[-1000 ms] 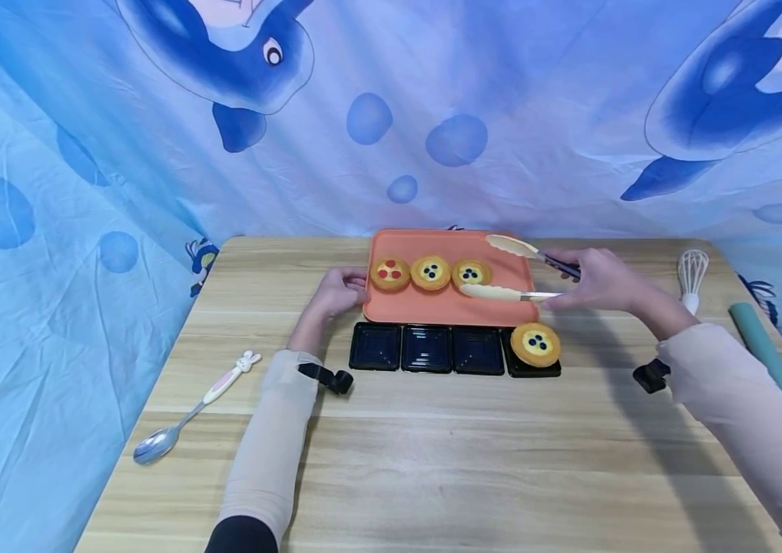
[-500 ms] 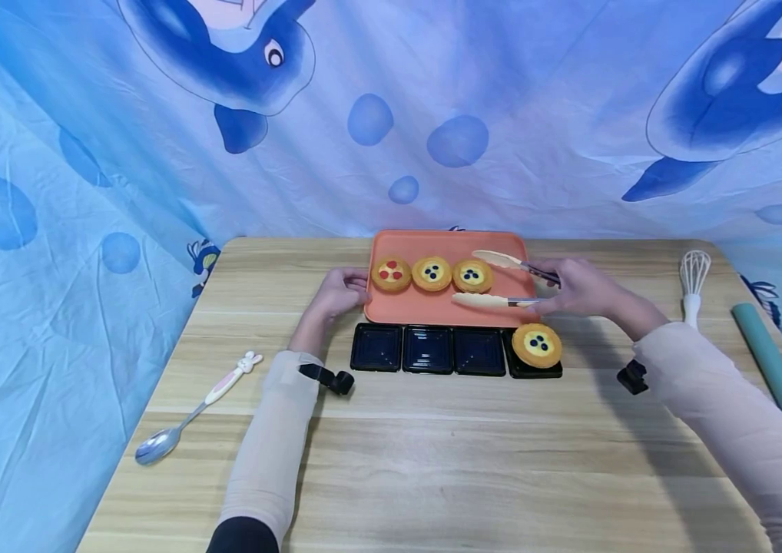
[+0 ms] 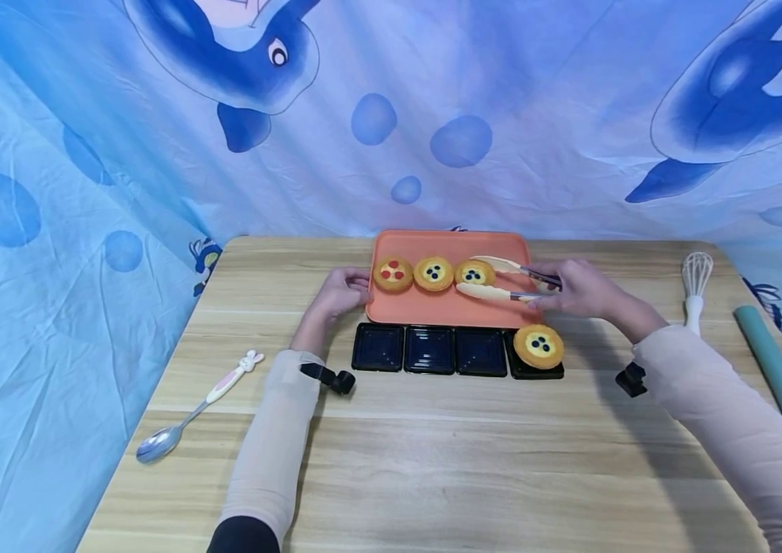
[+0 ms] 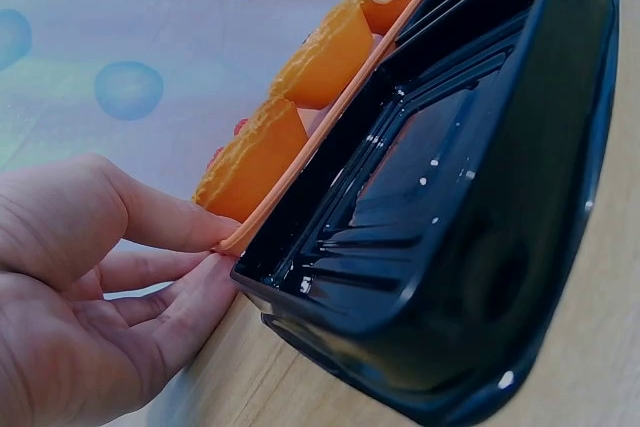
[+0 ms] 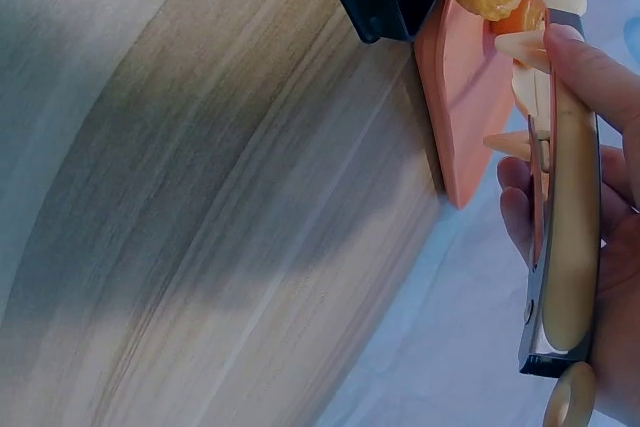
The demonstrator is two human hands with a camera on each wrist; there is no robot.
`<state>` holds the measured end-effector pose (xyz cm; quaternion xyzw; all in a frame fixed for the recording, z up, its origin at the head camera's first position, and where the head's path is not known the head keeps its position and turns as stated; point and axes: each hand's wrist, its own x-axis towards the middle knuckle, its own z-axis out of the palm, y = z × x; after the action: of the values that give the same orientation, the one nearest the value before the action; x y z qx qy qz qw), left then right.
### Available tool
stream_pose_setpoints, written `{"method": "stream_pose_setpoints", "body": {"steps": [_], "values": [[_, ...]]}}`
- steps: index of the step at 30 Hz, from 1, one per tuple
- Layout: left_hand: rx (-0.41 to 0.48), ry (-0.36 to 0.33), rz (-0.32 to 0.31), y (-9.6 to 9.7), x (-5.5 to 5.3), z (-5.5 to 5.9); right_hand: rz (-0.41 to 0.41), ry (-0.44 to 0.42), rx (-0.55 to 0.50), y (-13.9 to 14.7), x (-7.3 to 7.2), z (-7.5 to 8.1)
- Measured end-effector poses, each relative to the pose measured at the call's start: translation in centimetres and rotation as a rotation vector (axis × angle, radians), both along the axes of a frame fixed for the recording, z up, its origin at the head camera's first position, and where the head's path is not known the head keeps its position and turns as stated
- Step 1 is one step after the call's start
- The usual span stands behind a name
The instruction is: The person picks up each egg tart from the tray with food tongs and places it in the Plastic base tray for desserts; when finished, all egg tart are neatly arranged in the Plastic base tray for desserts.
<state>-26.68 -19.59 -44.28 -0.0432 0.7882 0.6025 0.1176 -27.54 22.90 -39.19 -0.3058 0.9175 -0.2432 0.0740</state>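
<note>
My left hand (image 3: pixel 342 294) pinches the left edge of the orange tray (image 3: pixel 425 311) between thumb and fingers, as the left wrist view shows close up. My right hand (image 3: pixel 581 290) grips a pair of tongs (image 5: pixel 572 217) with cream tips. In the head view those tips lie on either side of a blueberry egg tart (image 3: pixel 475 273), the rightmost on the tray. Left of it sit another blueberry tart (image 3: pixel 434 274) and a tart with red topping (image 3: pixel 393 274). A further blueberry tart (image 3: pixel 538 346) rests in the rightmost black box.
Black square boxes (image 3: pixel 429 349) stand in a row along the tray's near edge. A spoon with a rabbit handle (image 3: pixel 200 407) lies at left. At right are a whisk (image 3: pixel 695 288) and a green roll (image 3: pixel 781 376). A blue curtain (image 3: pixel 391 153) hangs behind the table.
The tongs have moved left and their tips have come closer together, now around the rightmost tart on the tray. My left hand stays at the tray's edge.
</note>
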Motion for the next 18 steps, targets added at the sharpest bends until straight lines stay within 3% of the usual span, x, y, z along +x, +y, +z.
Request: {"method": "stream_pose_setpoints", "body": {"steps": [10, 18], "values": [[-0.024, 0.004, -0.006, 0.0, 0.0, 0.1, -0.019, -0.027, -0.020, 0.5, 0.4, 0.7], [-0.019, 0.002, -0.007, 0.0, 0.1, 0.0, -0.032, -0.017, -0.031, 1.2, 2.1, 2.3]]}}
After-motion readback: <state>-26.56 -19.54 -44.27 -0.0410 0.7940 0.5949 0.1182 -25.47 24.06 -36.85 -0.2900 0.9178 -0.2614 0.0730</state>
